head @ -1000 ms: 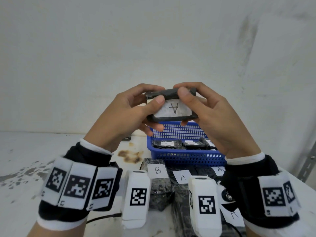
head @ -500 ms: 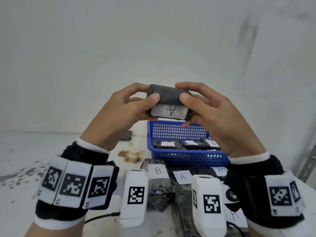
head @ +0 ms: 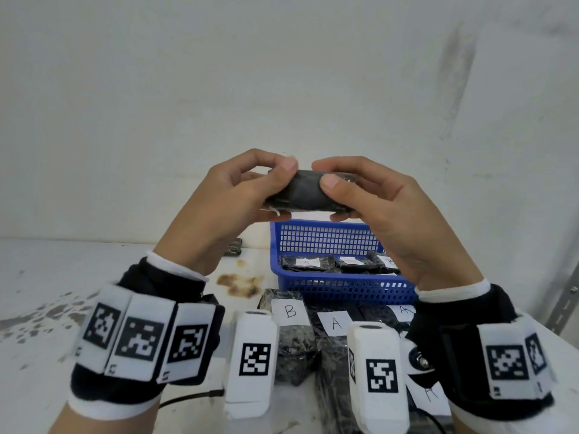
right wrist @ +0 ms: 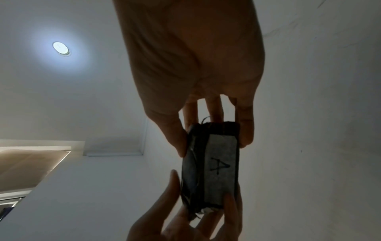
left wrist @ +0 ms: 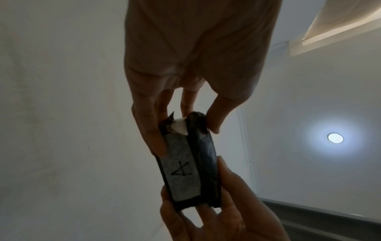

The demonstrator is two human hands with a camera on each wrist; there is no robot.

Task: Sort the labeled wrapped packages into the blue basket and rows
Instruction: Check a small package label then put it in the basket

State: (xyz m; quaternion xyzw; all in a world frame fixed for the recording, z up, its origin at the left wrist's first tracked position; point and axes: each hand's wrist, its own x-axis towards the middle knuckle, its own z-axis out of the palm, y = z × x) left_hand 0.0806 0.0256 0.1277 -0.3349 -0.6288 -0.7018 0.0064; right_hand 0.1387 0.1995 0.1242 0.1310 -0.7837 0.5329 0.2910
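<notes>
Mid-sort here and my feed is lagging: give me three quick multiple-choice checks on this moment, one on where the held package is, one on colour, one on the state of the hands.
1. Where is the held package?
A. Lying inside the basket
B. In the air in front of the wall, above the basket
C. On the table in the row

2. What colour is the basket?
A. Blue
B. Red
C. Green

3. How is the held package gripped?
A. By the left hand alone
B. By neither hand
C. By both hands, one at each end

Answers:
1 B: in the head view the package is raised, above the basket's far rim.
2 A: its mesh walls are blue.
3 C: the left hand and the right hand each pinch an end between thumb and fingers; the wrist views show the same, with the label reading A.
</notes>
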